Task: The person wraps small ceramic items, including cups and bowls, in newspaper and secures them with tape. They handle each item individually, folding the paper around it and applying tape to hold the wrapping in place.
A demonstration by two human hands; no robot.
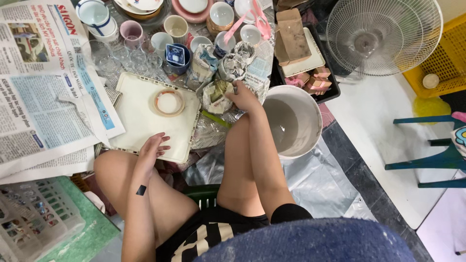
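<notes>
Bundle [217,95], paper-wrapped, lies under the right hand [244,97], whose grip closes on it. Left hand [151,148] rests flat and open on the tray [141,116], farther off.

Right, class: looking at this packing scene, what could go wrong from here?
The right hand reaches among newspaper-wrapped bundles beside crowded cups and clear glasses; a careless sweep could topple them. The left hand presses the white tray edge, which might tip the tape roll.

We count three newspaper-wrapped bundles [217,73] at twelve o'clock, one tape roll [169,102] on one white tray [141,126]. At three o'clock sit one white bucket [310,104] and one fan [383,34].
</notes>
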